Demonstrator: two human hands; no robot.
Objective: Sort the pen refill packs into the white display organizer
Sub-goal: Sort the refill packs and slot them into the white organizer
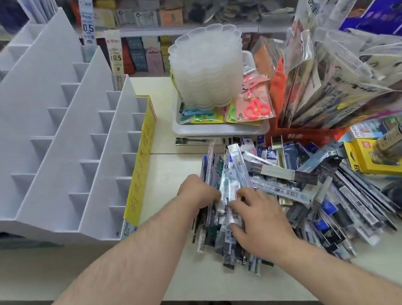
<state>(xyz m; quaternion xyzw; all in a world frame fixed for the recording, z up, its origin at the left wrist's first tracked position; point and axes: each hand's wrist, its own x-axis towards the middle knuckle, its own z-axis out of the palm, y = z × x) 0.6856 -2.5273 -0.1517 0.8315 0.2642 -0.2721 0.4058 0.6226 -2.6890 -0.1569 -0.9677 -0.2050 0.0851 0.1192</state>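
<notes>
A big loose pile of pen refill packs (pixel 295 189) lies on the cream table, spread from the middle to the right. My left hand (pixel 197 193) grips a bundle of packs at the pile's left edge. My right hand (pixel 257 219) rests on the pile with its fingers curled on one slim pack (pixel 232 200) that stands up between both hands. The white display organizer (pixel 60 155) stands at the left, a stepped rack of many narrow slots. Two refill packs marked 0.5 (pixel 116 59) stick up from its far slots.
A yellow handwritten sign (pixel 142 162) lines the organizer's right side. Behind the pile sits a grey tray (pixel 190 130) with stacked clear plastic dishes (pixel 206 68) and scissors packs. An orange bin (pixel 296 133) of bagged goods leans at right. A yellow box (pixel 367 158) lies at far right. Store shelves run behind.
</notes>
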